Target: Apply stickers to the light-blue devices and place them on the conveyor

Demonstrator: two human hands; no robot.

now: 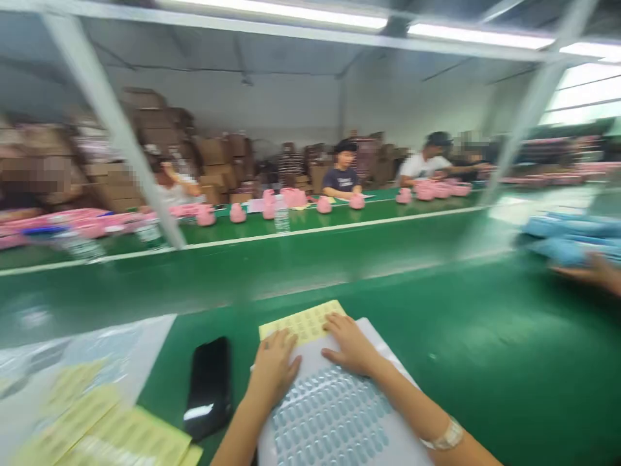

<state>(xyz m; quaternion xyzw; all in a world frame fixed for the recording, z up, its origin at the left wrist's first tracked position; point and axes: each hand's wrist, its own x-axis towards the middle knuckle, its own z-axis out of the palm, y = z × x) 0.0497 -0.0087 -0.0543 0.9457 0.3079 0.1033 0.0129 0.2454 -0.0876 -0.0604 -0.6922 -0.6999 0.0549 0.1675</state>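
Note:
A yellow sticker sheet (pixel 303 323) with rows of small marks lies under both hands, at the far end of a white sheet (pixel 378 336). My left hand (pixel 276 366) rests flat on its left side, fingers stretched forward. On the right side my right hand (pixel 350 344) lies flat too, fingers spread. Below the hands, rows of shiny light-blue oval stickers (pixel 334 414) cover the white sheet between my forearms. Neither hand grips anything that I can see.
A black phone (pixel 209 385) lies left of my arm. More yellow sheets (pixel 116 433) are at lower left on white plastic. A co-worker's hand (pixel 594 272) touches blue packs (pixel 575 239) at right. Across the green table, people sit by pink items (pixel 324 204) and a bottle (pixel 281 213).

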